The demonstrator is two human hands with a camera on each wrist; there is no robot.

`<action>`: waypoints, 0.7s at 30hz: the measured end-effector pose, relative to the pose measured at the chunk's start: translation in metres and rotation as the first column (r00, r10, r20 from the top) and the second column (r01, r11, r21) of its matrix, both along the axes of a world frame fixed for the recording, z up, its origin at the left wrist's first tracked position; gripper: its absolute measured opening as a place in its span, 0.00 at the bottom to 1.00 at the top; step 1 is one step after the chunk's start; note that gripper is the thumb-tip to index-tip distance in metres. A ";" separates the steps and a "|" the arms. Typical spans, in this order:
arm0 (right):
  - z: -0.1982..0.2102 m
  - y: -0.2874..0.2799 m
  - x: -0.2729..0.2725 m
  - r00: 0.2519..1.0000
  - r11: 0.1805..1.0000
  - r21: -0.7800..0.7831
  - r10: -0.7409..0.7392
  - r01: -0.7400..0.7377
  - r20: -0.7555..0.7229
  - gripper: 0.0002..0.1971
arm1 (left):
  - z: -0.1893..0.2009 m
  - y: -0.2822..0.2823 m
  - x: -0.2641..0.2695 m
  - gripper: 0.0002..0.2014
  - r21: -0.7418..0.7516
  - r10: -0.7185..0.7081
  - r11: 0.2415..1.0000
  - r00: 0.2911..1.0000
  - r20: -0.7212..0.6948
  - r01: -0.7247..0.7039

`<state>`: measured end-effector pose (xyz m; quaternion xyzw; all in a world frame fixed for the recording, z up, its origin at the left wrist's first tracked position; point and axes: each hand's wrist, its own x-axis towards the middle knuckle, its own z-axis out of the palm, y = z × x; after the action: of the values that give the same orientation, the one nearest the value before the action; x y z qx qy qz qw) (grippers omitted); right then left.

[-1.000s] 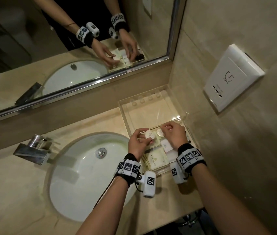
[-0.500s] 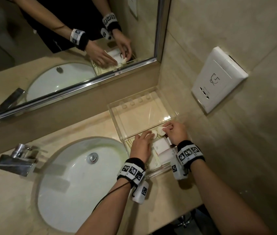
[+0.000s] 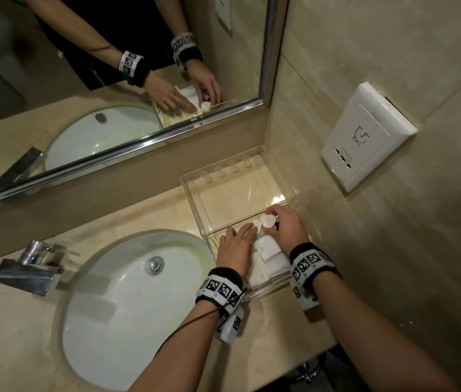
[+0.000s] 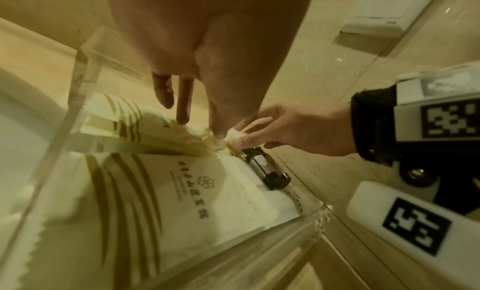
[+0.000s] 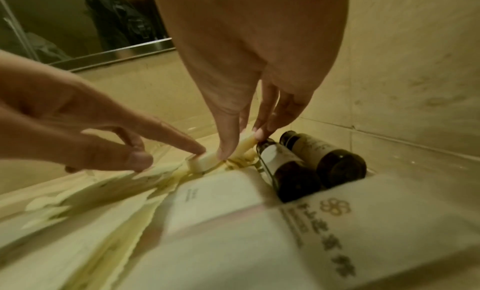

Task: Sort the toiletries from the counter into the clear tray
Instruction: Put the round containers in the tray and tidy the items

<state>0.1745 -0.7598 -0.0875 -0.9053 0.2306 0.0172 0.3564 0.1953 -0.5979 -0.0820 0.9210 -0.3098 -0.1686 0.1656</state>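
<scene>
Two round white soap discs (image 3: 263, 222) at centre frame, inside the clear tray (image 3: 192, 190) | our right hand (image 3: 287, 226) pinches the right disc | our left hand (image 3: 235, 247) presses straight fingertips on the left one | cream sachets (image 4: 187, 193) and two dark bottles (image 5: 311, 162) beside them | white basin (image 3: 127, 301) lower left

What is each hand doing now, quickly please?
Left hand: open, straight fingers press a round soap.
Right hand: pinches the other round soap.
</scene>
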 end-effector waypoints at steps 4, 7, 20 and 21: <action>-0.002 0.003 -0.005 1.000 0.998 -0.062 0.012 -0.011 0.010 0.18 | 0.000 0.001 0.002 0.28 0.011 -0.011 1.000 1.000 -0.006 0.011; -0.005 0.003 -0.008 0.999 0.998 -0.060 -0.010 0.013 0.039 0.19 | 0.002 0.002 0.003 0.29 0.010 -0.014 1.000 1.000 -0.013 0.014; 0.002 -0.005 -0.020 0.993 0.995 -0.027 -0.097 0.099 0.067 0.16 | 0.010 0.016 0.005 0.19 -0.132 0.032 0.991 0.999 -0.012 -0.034; 0.004 -0.006 -0.025 0.991 0.992 -0.037 -0.121 0.123 0.062 0.15 | 0.009 0.019 0.005 0.17 -0.154 0.058 0.986 0.998 -0.013 -0.060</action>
<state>0.1500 -0.7663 -0.0832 -0.8967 0.2751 -0.0363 0.3448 0.1999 -0.5785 -0.0725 0.9134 -0.2939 -0.1430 0.2426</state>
